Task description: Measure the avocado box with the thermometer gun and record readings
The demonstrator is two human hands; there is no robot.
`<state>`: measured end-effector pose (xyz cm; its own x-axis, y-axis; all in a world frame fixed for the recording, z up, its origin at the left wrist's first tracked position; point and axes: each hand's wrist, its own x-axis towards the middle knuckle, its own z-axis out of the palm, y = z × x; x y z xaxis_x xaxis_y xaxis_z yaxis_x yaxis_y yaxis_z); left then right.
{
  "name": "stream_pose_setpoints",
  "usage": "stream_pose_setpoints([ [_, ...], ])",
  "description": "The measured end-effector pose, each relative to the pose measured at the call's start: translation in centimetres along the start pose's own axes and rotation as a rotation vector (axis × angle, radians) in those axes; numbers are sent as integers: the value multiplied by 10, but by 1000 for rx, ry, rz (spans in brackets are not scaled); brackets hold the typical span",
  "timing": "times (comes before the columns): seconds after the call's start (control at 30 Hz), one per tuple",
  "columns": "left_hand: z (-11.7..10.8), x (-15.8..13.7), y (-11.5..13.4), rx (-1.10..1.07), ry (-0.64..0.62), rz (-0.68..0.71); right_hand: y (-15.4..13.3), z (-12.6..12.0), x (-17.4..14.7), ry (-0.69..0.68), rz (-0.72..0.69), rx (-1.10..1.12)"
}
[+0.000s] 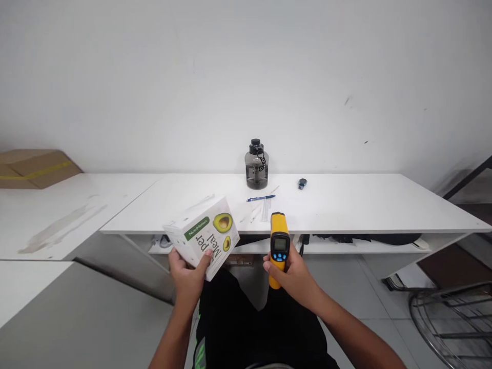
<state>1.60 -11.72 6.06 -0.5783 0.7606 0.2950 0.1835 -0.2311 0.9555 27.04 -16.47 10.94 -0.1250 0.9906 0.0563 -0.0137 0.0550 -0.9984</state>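
Observation:
My left hand [189, 277] grips a white cardboard box [205, 238] by its lower corner, thumb on the front. The box is tilted and printed with avocados, a green label and the words "Meal" and "NutriMotion". In my right hand [292, 274] is a yellow and black infrared thermometer [279, 246], fingers wrapped round its handle. Its small grey screen and blue buttons face me. Both things are held in the air before the desk's front edge, apart from each other.
On the white desk [346, 205] stand a dark water bottle [257, 166], a blue pen [261, 198] and a small dark object [302, 183]. A brown carton [36, 168] sits far left. Below runs a shelf [326, 247] with dark items; a metal rack [453, 323] is lower right.

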Motion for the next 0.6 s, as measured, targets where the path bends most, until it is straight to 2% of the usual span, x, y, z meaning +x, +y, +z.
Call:
stream_pose_setpoints([
  [0.47, 1, -7, -8, 28, -29, -15, -4, 3, 1, 6, 78, 78],
  [0.6, 8, 6, -9, -5, 45, 16, 5, 6, 7, 21, 99, 101],
])
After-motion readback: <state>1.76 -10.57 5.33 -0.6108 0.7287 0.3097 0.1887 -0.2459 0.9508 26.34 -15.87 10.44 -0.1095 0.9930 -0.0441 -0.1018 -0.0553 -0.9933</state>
